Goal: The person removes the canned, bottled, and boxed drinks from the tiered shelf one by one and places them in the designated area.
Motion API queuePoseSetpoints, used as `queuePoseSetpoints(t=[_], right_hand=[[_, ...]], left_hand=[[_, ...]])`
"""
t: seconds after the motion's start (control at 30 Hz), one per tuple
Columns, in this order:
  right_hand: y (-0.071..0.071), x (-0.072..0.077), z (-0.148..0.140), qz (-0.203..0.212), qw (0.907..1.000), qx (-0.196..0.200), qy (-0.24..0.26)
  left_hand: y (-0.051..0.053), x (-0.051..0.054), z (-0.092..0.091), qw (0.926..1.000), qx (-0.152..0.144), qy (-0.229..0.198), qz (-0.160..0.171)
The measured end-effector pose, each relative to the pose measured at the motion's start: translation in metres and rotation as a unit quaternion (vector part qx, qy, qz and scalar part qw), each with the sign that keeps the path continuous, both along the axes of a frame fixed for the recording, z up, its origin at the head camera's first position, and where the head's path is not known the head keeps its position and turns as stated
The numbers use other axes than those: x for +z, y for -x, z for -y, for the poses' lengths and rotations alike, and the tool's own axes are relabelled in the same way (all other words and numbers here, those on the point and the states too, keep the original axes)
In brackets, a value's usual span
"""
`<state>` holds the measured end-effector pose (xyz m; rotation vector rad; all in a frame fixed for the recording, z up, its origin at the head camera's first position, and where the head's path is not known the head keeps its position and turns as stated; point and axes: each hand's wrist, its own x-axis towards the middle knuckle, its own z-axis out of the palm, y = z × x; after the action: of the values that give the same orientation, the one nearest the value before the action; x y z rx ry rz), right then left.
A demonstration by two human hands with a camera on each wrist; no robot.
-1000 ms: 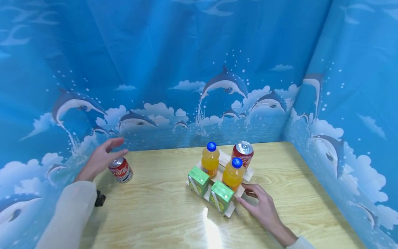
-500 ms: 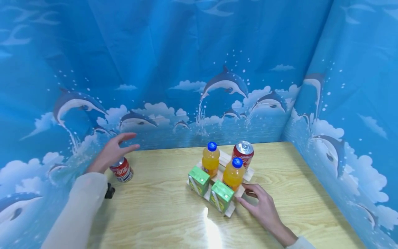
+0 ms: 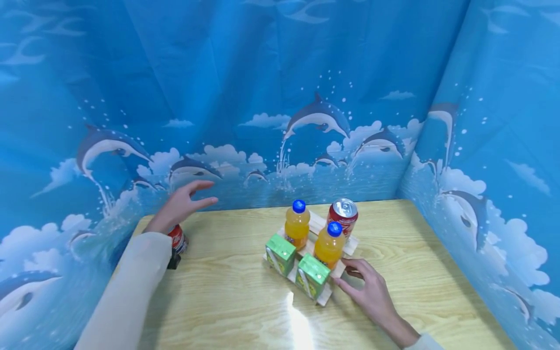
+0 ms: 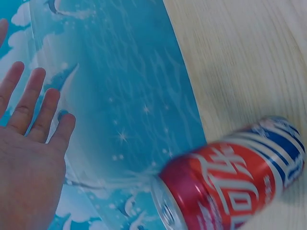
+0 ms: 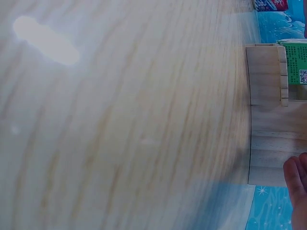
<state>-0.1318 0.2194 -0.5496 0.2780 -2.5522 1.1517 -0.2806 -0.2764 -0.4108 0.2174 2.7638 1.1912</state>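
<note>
Two hands out. Left hand (image 3: 185, 203): fingers parted in the air, apart from the red can (image 3: 178, 238) standing on table (image 3: 227, 282) behind them, partly hidden by sleeve (image 3: 140, 265). Right hand (image 3: 367, 290): thumb and fingers apart, tips touching side of wooden rack (image 5: 268, 129). Beyond those fingertips, in rack: two green cartons (image 3: 280, 253), two orange bottles (image 3: 297, 227), another red can (image 3: 344, 215). Past both hands, dolphin-print curtain (image 3: 245, 112)

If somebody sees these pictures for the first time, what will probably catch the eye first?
Probably the blue dolphin curtain, which fills most of the head view behind the table. Next, two blue-capped orange bottles on the wooden stand, right of centre, beside the right hand. Further left, a red can is partly hidden by the left sleeve.
</note>
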Motion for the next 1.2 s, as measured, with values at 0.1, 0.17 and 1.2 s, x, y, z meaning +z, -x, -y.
queuePoseSetpoints(t=[0.1,0.17,1.2], right_hand=[[0.000,0.000,0.000,0.001,1.0000,0.000,0.002],[-0.001,0.000,0.000,0.002,1.0000,0.000,0.003],[-0.001,-0.002,0.000,0.004,1.0000,-0.001,0.006]], left_hand=[[0.003,0.001,-0.008,0.9999,-0.014,-0.007,-0.002],[0.005,0.001,-0.014,0.9997,-0.022,-0.015,0.000],[0.029,0.014,-0.108,0.9936,-0.100,-0.051,-0.015]])
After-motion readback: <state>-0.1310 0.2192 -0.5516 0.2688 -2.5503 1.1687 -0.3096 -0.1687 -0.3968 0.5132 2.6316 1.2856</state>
